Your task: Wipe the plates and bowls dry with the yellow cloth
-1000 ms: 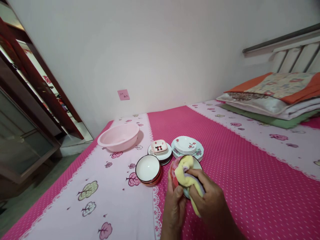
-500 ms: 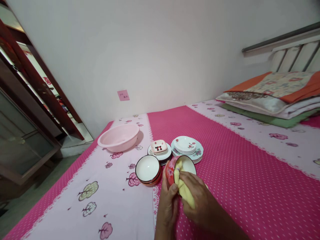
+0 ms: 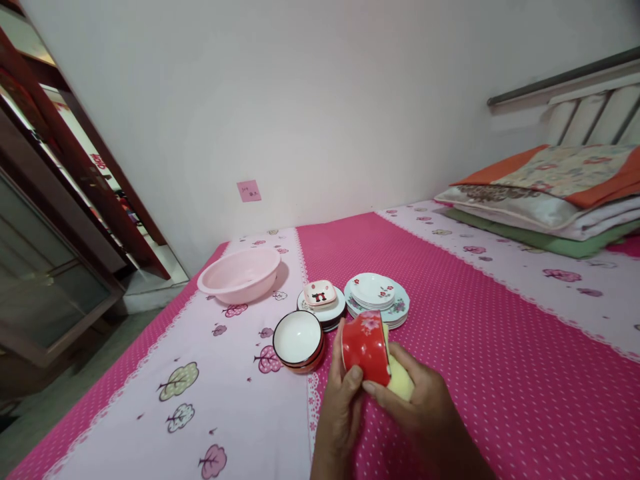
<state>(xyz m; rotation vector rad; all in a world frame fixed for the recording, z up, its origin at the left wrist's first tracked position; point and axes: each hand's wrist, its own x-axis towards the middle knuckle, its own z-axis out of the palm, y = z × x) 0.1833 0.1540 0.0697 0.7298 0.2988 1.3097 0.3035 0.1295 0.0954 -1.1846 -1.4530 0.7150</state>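
Note:
A red flowered bowl [image 3: 365, 350] is tipped on its side above the bed, its outside towards me and its mouth facing right. My left hand [image 3: 343, 387] grips it by the base and lower side, the thumb on the outside. At the mouth, my right hand [image 3: 413, 393] holds a yellow cloth [image 3: 400, 380] that is pushed partly inside, with the thumb pressing near the rim. Just left of my hands stands a stack of white bowls with dark rims [image 3: 298, 339]. Behind the red bowl are stacked flowered plates [image 3: 373, 291] and a small rectangular dish [image 3: 320, 293] on other plates.
A pink basin [image 3: 240, 277] sits at the back left on the patterned bedspread [image 3: 240, 413]. Folded bedding [image 3: 550, 193] is piled at the far right. The white wall [image 3: 320, 113] rises behind the bed, and a doorway stands at left.
The red bowl has turned, so its outside now faces me instead of its white inside. My right hand has shifted to the rim with the cloth, its thumb coming round to the outside.

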